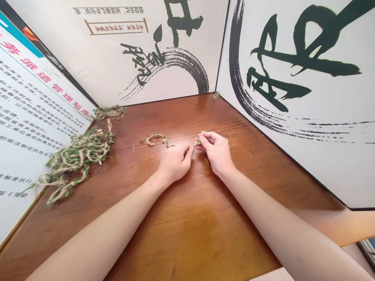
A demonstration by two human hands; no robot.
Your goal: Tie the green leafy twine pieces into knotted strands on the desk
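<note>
A thin twine cord with small green leaves [155, 136] lies curled on the table and runs into my left hand [176, 160]. That hand is closed on the cord, thumb against the fingers. Just to its right, my right hand [216, 150] pinches another stretch of the same leafy cord between thumb and fingertips. A short piece shows between the two hands, and a small tip sticks up above the right fingers. The part inside the left fist is hidden.
A tangled heap of leafy twine [79, 156] lies at the left edge of the brown wooden table [187, 234]. A smaller bunch [109, 112] sits behind it, and a green scrap [216, 95] rests in the far corner. Printed panels [175, 70] with dark lettering border the table.
</note>
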